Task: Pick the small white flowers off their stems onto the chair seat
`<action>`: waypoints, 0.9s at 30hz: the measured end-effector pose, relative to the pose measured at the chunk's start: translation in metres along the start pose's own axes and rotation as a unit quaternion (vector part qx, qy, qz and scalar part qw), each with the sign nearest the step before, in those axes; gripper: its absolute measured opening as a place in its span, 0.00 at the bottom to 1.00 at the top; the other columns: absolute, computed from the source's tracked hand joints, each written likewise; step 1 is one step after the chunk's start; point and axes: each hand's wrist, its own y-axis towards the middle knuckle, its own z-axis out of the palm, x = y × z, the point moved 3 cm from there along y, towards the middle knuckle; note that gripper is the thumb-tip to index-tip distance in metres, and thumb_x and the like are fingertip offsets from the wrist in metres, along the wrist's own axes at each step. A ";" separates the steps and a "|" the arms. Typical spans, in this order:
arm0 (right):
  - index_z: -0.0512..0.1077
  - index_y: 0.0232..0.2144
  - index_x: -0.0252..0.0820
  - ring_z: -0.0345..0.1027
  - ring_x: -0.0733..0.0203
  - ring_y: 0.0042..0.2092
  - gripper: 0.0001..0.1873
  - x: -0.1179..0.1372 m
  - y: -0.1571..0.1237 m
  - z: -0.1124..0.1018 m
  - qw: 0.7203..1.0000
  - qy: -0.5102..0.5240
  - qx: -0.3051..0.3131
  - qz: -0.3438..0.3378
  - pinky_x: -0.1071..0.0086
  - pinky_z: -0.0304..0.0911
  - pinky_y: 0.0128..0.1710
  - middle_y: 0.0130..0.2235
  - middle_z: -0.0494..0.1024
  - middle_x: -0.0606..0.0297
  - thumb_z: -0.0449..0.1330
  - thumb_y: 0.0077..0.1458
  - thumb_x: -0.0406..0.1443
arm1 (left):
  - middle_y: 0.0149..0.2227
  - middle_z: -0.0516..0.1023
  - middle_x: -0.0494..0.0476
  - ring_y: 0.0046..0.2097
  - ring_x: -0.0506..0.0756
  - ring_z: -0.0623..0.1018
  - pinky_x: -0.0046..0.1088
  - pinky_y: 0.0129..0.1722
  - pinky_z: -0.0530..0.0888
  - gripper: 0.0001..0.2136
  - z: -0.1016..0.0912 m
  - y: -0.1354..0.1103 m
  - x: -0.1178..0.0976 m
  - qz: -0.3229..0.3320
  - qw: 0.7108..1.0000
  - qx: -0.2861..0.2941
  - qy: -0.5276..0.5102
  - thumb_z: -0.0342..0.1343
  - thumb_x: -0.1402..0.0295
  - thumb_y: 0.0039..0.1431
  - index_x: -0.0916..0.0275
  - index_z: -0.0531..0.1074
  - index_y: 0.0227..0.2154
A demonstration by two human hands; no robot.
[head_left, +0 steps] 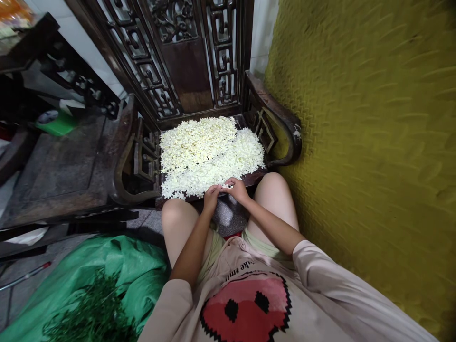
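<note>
A thick layer of small white flowers (206,152) covers the seat of a dark carved wooden chair (285,128) in front of my knees. My left hand (211,196) and my right hand (237,189) meet at the seat's near edge. Both have their fingers curled and pinched together around a few white blossoms between them. My knees flank the hands on either side.
A yellow textured wall (374,142) fills the right side. A green plastic sheet (117,270) with leafy green stems (92,313) lies on the floor at lower left. A dark wooden bench (64,166) with a green item (57,124) stands to the left.
</note>
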 end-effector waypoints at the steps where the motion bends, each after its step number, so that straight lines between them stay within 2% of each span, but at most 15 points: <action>1: 0.68 0.25 0.39 0.66 0.62 0.32 0.16 0.002 -0.001 -0.001 1.000 -0.022 -0.004 -0.014 0.71 0.58 0.33 0.28 0.72 0.65 0.64 0.37 0.45 | 0.22 0.71 0.51 0.28 0.50 0.69 0.26 0.32 0.65 0.11 0.000 -0.001 -0.001 0.005 1.000 0.005 0.009 0.54 0.60 0.45 0.64 0.73 0.24; 8: 0.70 0.27 0.42 0.67 0.61 0.34 0.09 0.007 -0.006 0.000 0.981 -0.174 0.003 -0.085 0.70 0.56 0.38 0.30 0.75 0.65 0.60 0.46 0.41 | 0.28 0.77 0.54 0.35 0.54 0.73 0.30 0.41 0.66 0.09 -0.006 0.001 0.004 -0.020 0.999 0.024 0.044 0.57 0.64 0.41 0.64 0.75 0.24; 11: 0.71 0.27 0.42 0.68 0.60 0.34 0.08 0.007 -0.006 0.002 0.975 -0.197 0.015 -0.096 0.68 0.55 0.41 0.30 0.75 0.65 0.59 0.47 0.41 | 0.29 0.77 0.55 0.35 0.54 0.73 0.31 0.42 0.66 0.08 -0.006 0.001 0.005 -0.033 0.997 0.037 0.050 0.57 0.65 0.40 0.64 0.76 0.24; 14: 0.71 0.28 0.42 0.68 0.60 0.35 0.09 0.004 -0.005 0.003 0.987 -0.142 0.025 -0.072 0.68 0.57 0.40 0.31 0.75 0.64 0.60 0.45 0.41 | 0.28 0.77 0.55 0.35 0.54 0.73 0.30 0.41 0.66 0.08 -0.006 0.001 0.003 -0.026 0.997 0.022 0.066 0.56 0.65 0.40 0.64 0.75 0.24; 18: 0.72 0.30 0.38 0.68 0.60 0.37 0.15 -0.001 0.000 0.005 0.999 0.005 0.051 -0.007 0.69 0.60 0.39 0.34 0.75 0.61 0.64 0.38 0.41 | 0.27 0.76 0.54 0.35 0.54 0.72 0.30 0.40 0.66 0.08 -0.005 0.000 0.001 -0.028 0.998 0.012 0.055 0.55 0.64 0.41 0.64 0.74 0.23; 22: 0.73 0.32 0.37 0.68 0.59 0.38 0.20 0.000 0.001 0.008 0.987 0.107 0.102 0.066 0.68 0.61 0.39 0.35 0.76 0.60 0.67 0.32 0.40 | 0.25 0.73 0.51 0.32 0.52 0.71 0.28 0.37 0.65 0.09 -0.007 0.001 0.000 -0.039 0.999 -0.005 0.035 0.53 0.64 0.43 0.64 0.73 0.23; 27: 0.75 0.34 0.39 0.66 0.65 0.30 0.19 0.004 -0.002 0.005 0.967 0.166 0.130 0.146 0.72 0.60 0.32 0.30 0.76 0.64 0.64 0.37 0.42 | 0.21 0.67 0.49 0.27 0.49 0.66 0.25 0.31 0.63 0.09 -0.008 0.002 -0.001 -0.035 0.998 -0.018 0.044 0.53 0.63 0.43 0.64 0.71 0.23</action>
